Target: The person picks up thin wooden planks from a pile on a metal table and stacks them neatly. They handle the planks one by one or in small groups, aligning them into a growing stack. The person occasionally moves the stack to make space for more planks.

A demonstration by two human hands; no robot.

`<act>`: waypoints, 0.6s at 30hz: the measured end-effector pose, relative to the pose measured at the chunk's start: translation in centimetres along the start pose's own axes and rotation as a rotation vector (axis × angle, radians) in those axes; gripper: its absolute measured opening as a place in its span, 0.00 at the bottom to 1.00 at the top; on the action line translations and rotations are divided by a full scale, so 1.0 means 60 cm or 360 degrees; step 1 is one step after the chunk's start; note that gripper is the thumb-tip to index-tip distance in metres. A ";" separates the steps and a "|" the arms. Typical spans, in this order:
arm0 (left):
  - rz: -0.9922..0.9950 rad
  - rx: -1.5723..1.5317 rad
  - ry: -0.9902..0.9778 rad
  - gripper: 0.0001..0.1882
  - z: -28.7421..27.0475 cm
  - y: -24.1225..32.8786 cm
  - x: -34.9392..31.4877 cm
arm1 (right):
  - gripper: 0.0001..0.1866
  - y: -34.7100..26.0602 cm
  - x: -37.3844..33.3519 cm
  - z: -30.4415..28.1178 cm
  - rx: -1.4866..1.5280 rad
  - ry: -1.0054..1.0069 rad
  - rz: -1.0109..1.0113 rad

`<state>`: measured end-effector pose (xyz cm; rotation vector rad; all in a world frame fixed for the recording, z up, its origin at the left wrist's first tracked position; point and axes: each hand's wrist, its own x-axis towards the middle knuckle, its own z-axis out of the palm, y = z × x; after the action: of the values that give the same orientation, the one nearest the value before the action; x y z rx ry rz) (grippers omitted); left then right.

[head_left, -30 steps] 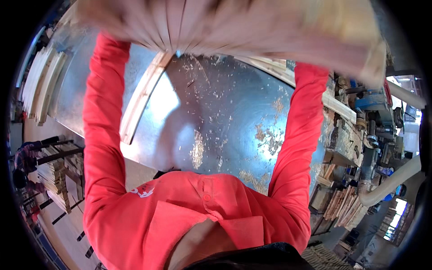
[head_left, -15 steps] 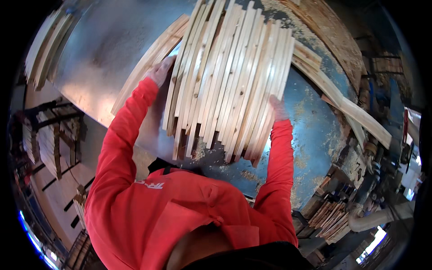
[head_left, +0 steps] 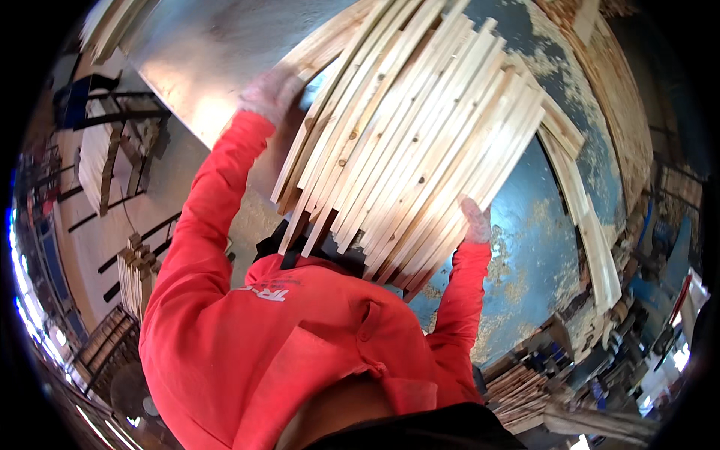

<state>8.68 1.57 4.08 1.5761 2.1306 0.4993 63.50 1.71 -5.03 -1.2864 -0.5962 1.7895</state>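
Note:
A wide layer of pale wooden strips (head_left: 405, 142) lies side by side in front of me, their ends uneven and their near ends close to my body. My right hand (head_left: 475, 219) grips the right edge of the layer near its close end. The thumb shows there, while the other fingers are mostly hidden. My left hand (head_left: 274, 91) is off the left edge of the strips, over a loose plank (head_left: 334, 41). Motion blurs its fingers, so what they hold, if anything, does not show.
Under the strips is a metal-topped table (head_left: 525, 217) strewn with sawdust. Loose boards (head_left: 592, 240) lie to the right, and a large curved wooden sheet (head_left: 626, 112) at the far right. On the left stand racks with stacked timber (head_left: 97, 165); more strips (head_left: 517, 394) are piled at lower right.
The strips have turned clockwise, with their near ends closer to my body. My left hand has come away from their left edge; my right hand remains at the right edge. The view has shifted.

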 end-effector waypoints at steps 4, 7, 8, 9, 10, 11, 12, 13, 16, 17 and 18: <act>-0.0689 0.0903 -0.0255 0.53 0.018 0.037 -0.015 | 0.50 -0.015 -0.039 0.085 -0.0014 -0.0089 -0.0093; -0.1040 0.0618 -0.0284 0.54 0.017 0.003 0.021 | 0.42 0.039 -0.020 0.091 -0.0096 -0.0028 -0.0282; -0.1111 0.0574 -0.0345 0.54 -0.004 -0.004 0.038 | 0.39 0.046 -0.006 0.105 -0.0147 0.0006 -0.0399; -0.0965 0.0347 -0.0250 0.46 -0.019 -0.036 0.037 | 0.41 0.045 0.000 0.115 -0.0129 -0.0023 -0.0348; -0.0949 0.0078 -0.0273 0.42 -0.040 -0.034 0.044 | 0.43 0.047 0.004 0.127 -0.0113 -0.0048 -0.0288; -0.0951 -0.0196 -0.0293 0.38 -0.081 -0.031 0.055 | 0.45 0.041 0.006 0.162 -0.0177 0.0046 -0.0261; -0.0958 -0.0494 -0.0302 0.34 -0.139 -0.091 0.073 | 0.47 0.051 0.009 0.262 -0.0263 0.0130 -0.0239; -0.0888 -0.0483 -0.0327 0.28 -0.169 -0.148 0.094 | 0.39 0.032 0.008 0.399 -0.0108 0.0080 -0.0195; -0.0724 -0.0480 -0.0410 0.31 -0.218 -0.283 0.166 | 0.50 0.069 0.048 0.492 -0.0148 0.0242 -0.0088; -0.0679 -0.0504 -0.0387 0.32 -0.241 -0.325 0.189 | 0.50 0.081 0.068 0.540 -0.0166 0.0259 -0.0082; -0.0636 -0.0530 -0.0361 0.33 -0.262 -0.368 0.210 | 0.50 0.097 0.086 0.589 -0.0150 0.0272 -0.0104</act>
<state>-20.74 6.92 3.84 0.9476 1.9928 0.4813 28.02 6.00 0.59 -1.4505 -0.6249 1.5955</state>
